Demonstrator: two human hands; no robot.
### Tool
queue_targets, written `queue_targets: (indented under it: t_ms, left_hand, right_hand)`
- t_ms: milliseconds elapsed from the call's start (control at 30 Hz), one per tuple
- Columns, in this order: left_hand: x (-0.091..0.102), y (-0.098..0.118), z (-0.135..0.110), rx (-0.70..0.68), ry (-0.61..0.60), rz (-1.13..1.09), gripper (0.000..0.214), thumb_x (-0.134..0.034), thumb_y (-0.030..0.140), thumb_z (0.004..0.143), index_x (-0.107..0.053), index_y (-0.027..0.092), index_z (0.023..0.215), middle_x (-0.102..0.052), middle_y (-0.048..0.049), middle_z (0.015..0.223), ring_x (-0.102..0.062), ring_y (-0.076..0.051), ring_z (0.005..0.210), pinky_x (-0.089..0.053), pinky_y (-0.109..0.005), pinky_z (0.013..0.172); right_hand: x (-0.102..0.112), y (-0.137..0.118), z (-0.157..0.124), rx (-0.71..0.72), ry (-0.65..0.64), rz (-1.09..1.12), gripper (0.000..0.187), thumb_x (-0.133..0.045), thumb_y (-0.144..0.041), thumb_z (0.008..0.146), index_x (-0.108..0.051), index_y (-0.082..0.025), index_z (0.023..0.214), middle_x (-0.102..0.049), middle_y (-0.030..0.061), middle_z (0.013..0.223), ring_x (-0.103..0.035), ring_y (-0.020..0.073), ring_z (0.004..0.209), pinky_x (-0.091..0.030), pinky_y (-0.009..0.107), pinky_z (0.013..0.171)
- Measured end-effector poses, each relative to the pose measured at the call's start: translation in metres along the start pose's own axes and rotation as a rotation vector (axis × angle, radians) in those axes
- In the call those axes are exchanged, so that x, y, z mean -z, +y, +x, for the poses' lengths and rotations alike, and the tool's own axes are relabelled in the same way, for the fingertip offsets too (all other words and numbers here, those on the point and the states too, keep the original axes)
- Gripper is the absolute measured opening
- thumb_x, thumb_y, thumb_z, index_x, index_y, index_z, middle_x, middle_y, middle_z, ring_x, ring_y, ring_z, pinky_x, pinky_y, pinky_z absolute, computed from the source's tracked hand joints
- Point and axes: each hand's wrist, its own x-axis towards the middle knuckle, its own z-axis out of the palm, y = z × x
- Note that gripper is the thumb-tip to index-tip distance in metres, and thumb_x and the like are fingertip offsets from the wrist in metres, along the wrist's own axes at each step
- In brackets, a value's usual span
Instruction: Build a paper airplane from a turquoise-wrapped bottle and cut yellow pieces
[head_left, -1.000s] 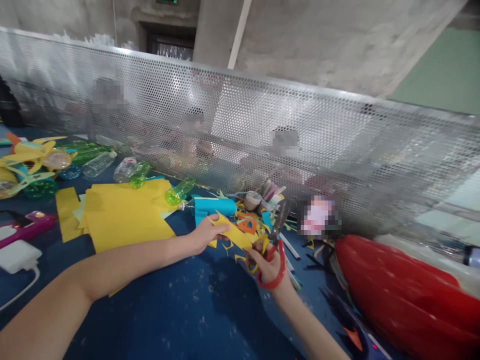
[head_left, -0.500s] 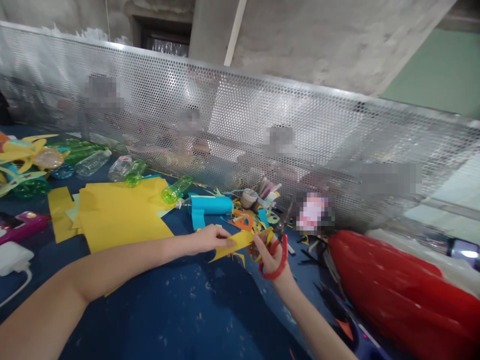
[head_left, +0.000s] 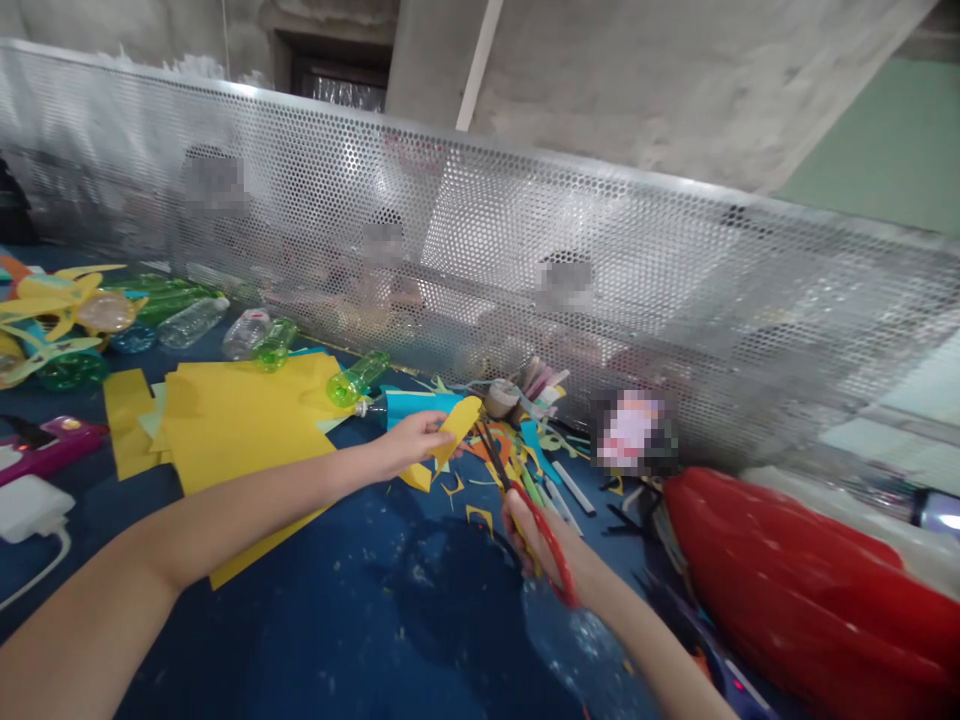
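Between thumb and fingers, my left hand [head_left: 414, 440] pinches a small yellow paper piece [head_left: 459, 428] with a rounded top. My right hand [head_left: 536, 530] grips red-handled scissors [head_left: 559, 555], whose dark blades point up and left toward the paper's right edge. Whether the blades touch the paper I cannot tell. Beneath and around the blades lie orange and yellow paper scraps [head_left: 489, 445] and several markers [head_left: 574, 488]. Behind my left hand is a bottle wrapped in blue paper [head_left: 401, 403].
Yellow sheets [head_left: 247, 415] lie to the left, near a green bottle [head_left: 358, 378] and other plastic bottles. A purple power strip [head_left: 64, 440] is at far left, a red bag [head_left: 802, 570] at right. A perforated metal screen [head_left: 480, 230] runs behind, with people beyond it.
The scissors have swung from pointing away to pointing up-left at the paper. My right hand has moved down, and my left hand has lifted the paper slightly up and left.
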Motion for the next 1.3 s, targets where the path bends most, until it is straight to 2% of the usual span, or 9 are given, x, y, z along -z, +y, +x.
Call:
queue_targets:
  t_ms: [133,300,633,900,1033,1300]
  left_hand:
    - [0.002,-0.002,0.001,0.042,-0.020,0.001,0.040,-0.072,0.023,0.069,-0.044,0.017,0.095,-0.068,-0.0044,0.073,-0.066,-0.018,0.069,-0.049,-0.036,0.075]
    - [0.003,-0.006,0.001,0.066,-0.112,0.023,0.045,-0.075,0.026,0.064,-0.042,0.017,0.094,-0.068,-0.0035,0.070,-0.067,-0.018,0.066,-0.051,-0.037,0.073]
    - [0.000,-0.003,-0.002,0.084,-0.123,0.087,0.048,-0.075,0.027,0.063,-0.042,0.017,0.095,-0.067,-0.0035,0.068,-0.066,-0.019,0.063,-0.051,-0.036,0.069]
    - [0.000,-0.001,-0.004,0.076,-0.153,0.106,0.046,-0.074,0.025,0.065,-0.042,0.017,0.097,-0.068,-0.0035,0.070,-0.067,-0.019,0.063,-0.052,-0.034,0.066]
    - [0.000,0.000,-0.004,0.072,-0.157,0.108,0.045,-0.073,0.024,0.065,-0.042,0.017,0.097,-0.068,-0.0033,0.068,-0.067,-0.018,0.063,-0.051,-0.033,0.065]
    - [0.003,-0.002,-0.002,0.072,-0.147,0.129,0.048,-0.074,0.025,0.064,-0.043,0.017,0.100,-0.069,-0.0033,0.070,-0.068,-0.021,0.067,-0.051,-0.036,0.069]
  right_hand:
    - [-0.001,-0.008,-0.004,-0.081,-0.075,-0.023,0.046,-0.033,-0.060,0.084,-0.050,-0.021,0.066,-0.042,-0.0036,0.050,-0.044,0.0104,0.038,-0.043,0.024,0.041]
    - [-0.005,-0.014,-0.008,0.000,-0.022,0.024,0.043,-0.044,-0.058,0.080,-0.046,-0.022,0.058,-0.039,-0.0043,0.048,-0.041,0.0102,0.034,-0.039,0.025,0.035]
    - [0.000,-0.035,-0.015,0.148,-0.010,-0.078,0.040,-0.049,-0.051,0.079,-0.046,-0.023,0.051,-0.045,-0.0022,0.040,-0.044,0.0137,0.036,-0.035,0.026,0.037]
    - [0.000,-0.025,-0.013,0.100,-0.041,-0.040,0.041,-0.048,-0.055,0.079,-0.047,-0.023,0.053,-0.046,-0.0026,0.040,-0.046,0.0139,0.035,-0.034,0.026,0.037]
    - [-0.002,-0.020,-0.012,0.124,-0.014,-0.008,0.041,-0.050,-0.055,0.077,-0.048,-0.023,0.052,-0.046,-0.0025,0.039,-0.044,0.0136,0.034,-0.033,0.026,0.036]
    - [-0.006,-0.024,-0.012,0.078,-0.026,-0.075,0.046,-0.042,-0.061,0.080,-0.046,-0.022,0.055,-0.040,-0.0041,0.041,-0.041,0.0116,0.035,-0.030,0.023,0.036]
